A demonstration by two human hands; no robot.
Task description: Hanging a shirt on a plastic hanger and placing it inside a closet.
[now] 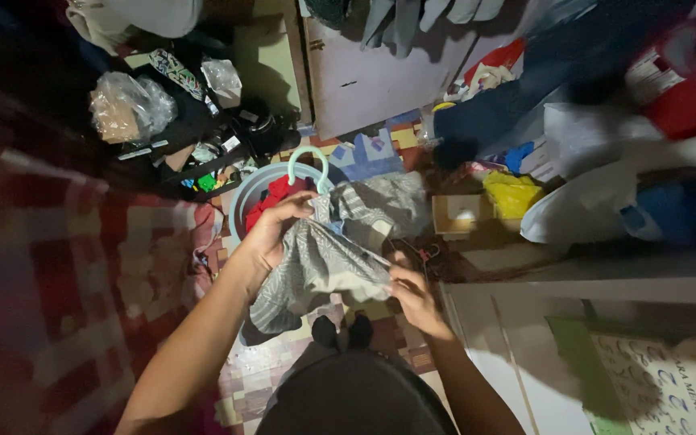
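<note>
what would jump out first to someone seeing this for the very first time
Dead centre, the left hand and right hand grip a grey patterned cloth stretched between them. Just behind it stands a grey bucket with a red garment inside and a pale green hanger hooked at its rim. A red checked blanket fills the left side.

Soft, matt grey patterned cloth [324, 262], a smooth plastic basket [245, 201], crinkly glossy plastic bags [130, 105].

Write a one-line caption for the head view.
Both hands, left and right, grip a grey patterned cloth above a bucket of clothes.
</note>
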